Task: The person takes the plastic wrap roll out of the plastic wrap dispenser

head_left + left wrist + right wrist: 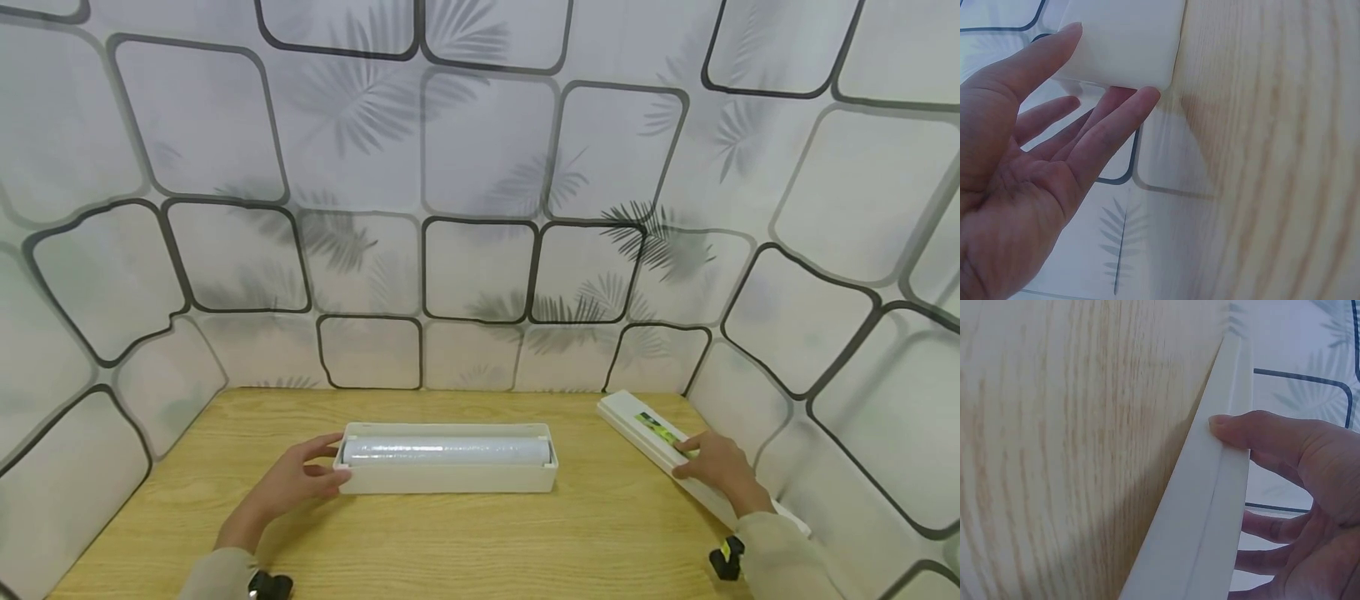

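In the head view, a white oblong box (450,479) sits on the table, its top off. Inside lies a roll of clear plastic wrap (446,450). My left hand (296,479) is at the box's left end, thumb by the front corner and fingers toward the back corner. The left wrist view shows those fingers fairly straight, the fingertips at the edges of the end face (1122,44). To the right, my right hand (716,467) grips a long white lid (637,425) with a green label, thumb on one side and fingers across on the other.
The wood-grain table (480,550) ends at patterned fabric walls (480,267) behind and at both sides. The lid slants along the right side wall. Black wrist cameras (270,585) are worn on both arms.
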